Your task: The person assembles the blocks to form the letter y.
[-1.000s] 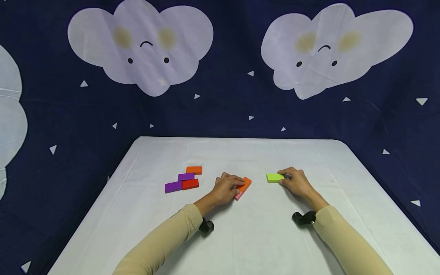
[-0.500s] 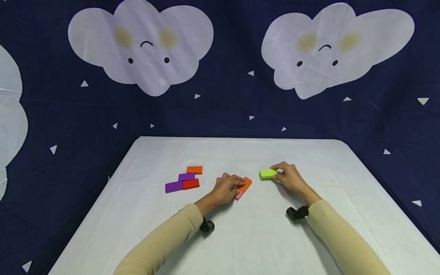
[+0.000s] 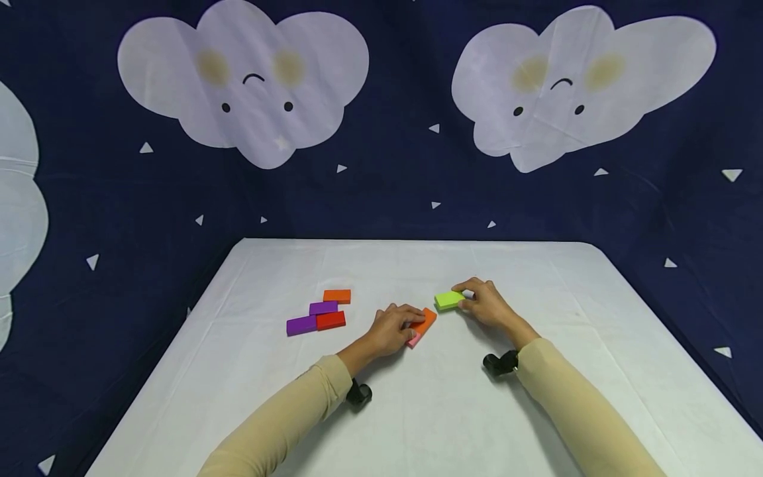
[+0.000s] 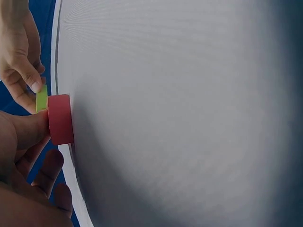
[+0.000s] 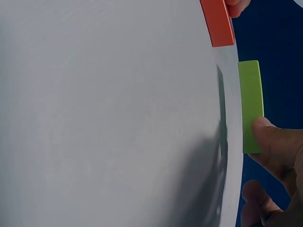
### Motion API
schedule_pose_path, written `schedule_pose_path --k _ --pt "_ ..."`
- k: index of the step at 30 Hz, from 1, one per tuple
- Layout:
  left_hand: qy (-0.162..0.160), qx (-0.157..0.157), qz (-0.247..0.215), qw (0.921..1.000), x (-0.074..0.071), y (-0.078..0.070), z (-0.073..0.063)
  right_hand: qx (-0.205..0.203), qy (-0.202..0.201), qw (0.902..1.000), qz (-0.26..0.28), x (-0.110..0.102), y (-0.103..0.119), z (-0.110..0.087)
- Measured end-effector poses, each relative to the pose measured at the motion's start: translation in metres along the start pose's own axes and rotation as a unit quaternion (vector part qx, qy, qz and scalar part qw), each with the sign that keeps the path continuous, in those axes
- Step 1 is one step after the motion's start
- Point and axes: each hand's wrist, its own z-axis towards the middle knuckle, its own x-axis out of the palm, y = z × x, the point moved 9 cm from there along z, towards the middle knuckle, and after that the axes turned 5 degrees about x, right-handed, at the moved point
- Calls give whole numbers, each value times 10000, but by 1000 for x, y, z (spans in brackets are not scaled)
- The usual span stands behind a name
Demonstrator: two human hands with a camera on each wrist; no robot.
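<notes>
My left hand (image 3: 390, 329) grips an orange block (image 3: 426, 322) and a pink block (image 3: 412, 340), which form one slanted row on the white table. In the left wrist view the thumb presses the side of the pink block (image 4: 60, 119). To the right, my right hand (image 3: 487, 306) pinches a lime green block (image 3: 448, 301) between thumb and fingers at its right end. The right wrist view shows the green block (image 5: 251, 106) raised off the table, its shadow below, near the end of the orange block (image 5: 219, 23).
Left of my left hand lie a second orange block (image 3: 337, 296), two purple blocks (image 3: 301, 325) and a red block (image 3: 330, 320), close together. A dark blue curtain (image 3: 405, 185) with clouds hangs behind the table (image 3: 453, 411).
My right hand has carried the lime green block leftward and slightly farther back, closer to the orange block, and the block has turned a little. My left hand has stayed in place.
</notes>
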Motion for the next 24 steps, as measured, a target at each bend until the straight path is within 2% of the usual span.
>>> schedule_pose_path --k 13,24 --pt "146 -280 -218 9993 4 6 1 -196 110 9996 -143 11 9 8" --pt "59 -199 -547 9983 5 11 2 -413 133 9989 -187 13 10 11"
